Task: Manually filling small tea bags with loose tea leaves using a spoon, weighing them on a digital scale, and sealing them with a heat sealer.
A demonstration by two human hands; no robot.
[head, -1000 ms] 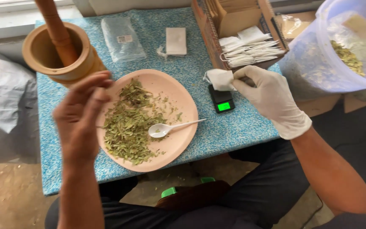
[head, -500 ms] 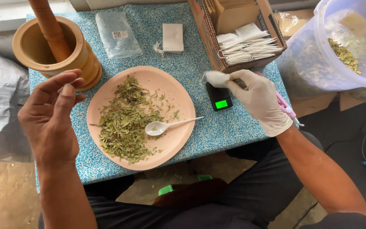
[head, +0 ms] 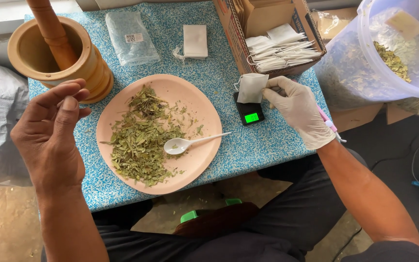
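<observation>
A small white filter bag (head: 251, 87) is pinched at its right edge between the thumb and fingertips of the gloved right hand (head: 299, 114) and is held just above a small black scale (head: 249, 112) with a lit green display. The bare left hand (head: 49, 133) is raised beside the wooden mortar (head: 56, 56); its thumb and forefinger tips are pressed together, the remaining fingers are loosely curled, and nothing visible is held.

Hazards:
- The bag is gripped by one edge only. If the pinch is slackened, the bag is likely to be dropped onto the scale or the blue speckled tabletop (head: 219, 63).
- A pink plate (head: 204, 116) of dried green leaves (head: 139, 138) lies between the two hands, with a white spoon (head: 185, 144) resting in it and its handle pointing toward the scale. A low sweep of either hand could catch the handle and scatter leaves.
- The plate's near rim lies close to the table's near edge; a nudge could push it partly over.

Clearances:
- The cardboard box (head: 226, 19) of spare bags stands just behind the scale, so room behind the right hand is limited.
- Open tabletop is left between plate and scale, and behind the plate near a flat clear packet (head: 132, 36).
- A large translucent bucket (head: 394, 48) stands off the table's right edge.
</observation>
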